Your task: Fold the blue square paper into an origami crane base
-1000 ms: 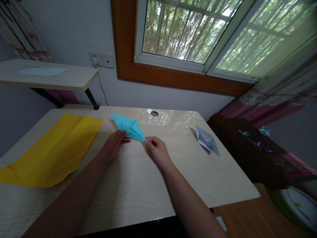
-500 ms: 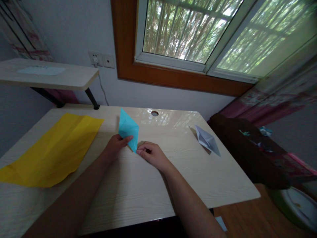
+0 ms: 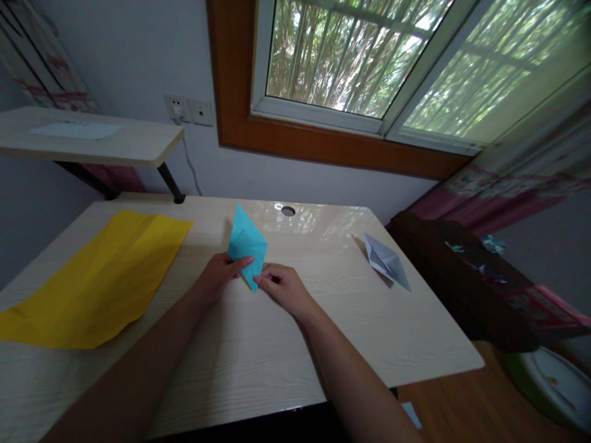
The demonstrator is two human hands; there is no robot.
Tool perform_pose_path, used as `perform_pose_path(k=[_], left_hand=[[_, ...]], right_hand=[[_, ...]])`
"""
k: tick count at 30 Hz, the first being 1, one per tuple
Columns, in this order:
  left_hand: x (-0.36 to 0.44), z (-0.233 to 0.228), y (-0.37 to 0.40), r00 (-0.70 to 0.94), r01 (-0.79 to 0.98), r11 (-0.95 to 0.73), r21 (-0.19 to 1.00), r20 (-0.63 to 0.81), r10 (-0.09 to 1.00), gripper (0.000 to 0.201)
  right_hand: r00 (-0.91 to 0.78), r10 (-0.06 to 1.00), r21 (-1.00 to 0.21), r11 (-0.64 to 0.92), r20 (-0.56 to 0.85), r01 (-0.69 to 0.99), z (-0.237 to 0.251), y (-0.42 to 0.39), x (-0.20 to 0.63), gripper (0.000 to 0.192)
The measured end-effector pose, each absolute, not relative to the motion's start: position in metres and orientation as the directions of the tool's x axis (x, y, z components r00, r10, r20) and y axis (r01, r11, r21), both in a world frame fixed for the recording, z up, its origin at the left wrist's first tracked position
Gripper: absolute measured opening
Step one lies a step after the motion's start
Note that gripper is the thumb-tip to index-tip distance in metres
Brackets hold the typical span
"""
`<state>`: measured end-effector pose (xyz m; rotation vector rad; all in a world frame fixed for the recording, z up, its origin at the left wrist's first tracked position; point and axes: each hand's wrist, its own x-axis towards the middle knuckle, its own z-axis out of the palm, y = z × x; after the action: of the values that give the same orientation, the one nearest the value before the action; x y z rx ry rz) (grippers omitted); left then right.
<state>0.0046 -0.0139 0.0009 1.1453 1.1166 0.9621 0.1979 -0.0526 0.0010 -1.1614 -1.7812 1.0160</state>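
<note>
A piece of light-blue folded paper point(image 3: 248, 242), shaped like a tall diamond, is held up above the desk between both hands. My left hand point(image 3: 224, 274) grips its lower left side, thumb across the front face and the other fingers mostly hidden behind. At the bottom right, my right hand point(image 3: 282, 286) pinches the edge close to the lower point between thumb and fingers. Creases show on the front of the paper.
A large yellow sheet point(image 3: 104, 283) lies on the left of the pale wooden desk point(image 3: 258, 369). To the right stands a folded white paper boat point(image 3: 386, 261). A raised shelf point(image 3: 138, 144) is at the back left, and a round cable hole point(image 3: 288, 211) sits near the rear edge.
The blue folded paper has shifted slightly right and turned a little, its top point moving right. My left hand has moved right with it. My right hand has barely moved.
</note>
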Motion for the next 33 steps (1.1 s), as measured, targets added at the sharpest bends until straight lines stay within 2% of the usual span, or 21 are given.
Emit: perform_pose_path(k=[6, 10, 20, 28, 33], left_hand=[[0.003, -0.006, -0.008, 0.157, -0.198, 0.168, 0.966, -0.138, 0.978, 0.04], [0.003, -0.005, -0.007, 0.14, -0.233, 0.164, 0.959, -0.134, 0.981, 0.032], [0.001, -0.007, -0.005, 0.119, -0.231, 0.157, 0.96, -0.132, 0.984, 0.036], [-0.004, -0.011, -0.001, 0.045, -0.131, 0.1, 0.986, -0.095, 0.994, 0.041], [-0.003, -0.005, -0.004, 0.063, -0.074, 0.093, 0.993, -0.088, 0.994, 0.042]], right_hand=[[-0.312, 0.943, -0.917, 0.223, 0.117, 0.33, 0.003, -0.053, 0.2, 0.029], [-0.331, 0.94, -0.921, 0.202, 0.087, 0.333, 0.004, -0.054, 0.202, 0.031], [-0.351, 0.933, -0.929, 0.195, 0.078, 0.315, 0.007, -0.054, 0.202, 0.031], [-0.299, 0.944, -0.901, 0.244, 0.136, 0.359, 0.002, -0.052, 0.202, 0.034], [-0.315, 0.938, -0.888, 0.265, 0.147, 0.376, 0.004, -0.049, 0.197, 0.04]])
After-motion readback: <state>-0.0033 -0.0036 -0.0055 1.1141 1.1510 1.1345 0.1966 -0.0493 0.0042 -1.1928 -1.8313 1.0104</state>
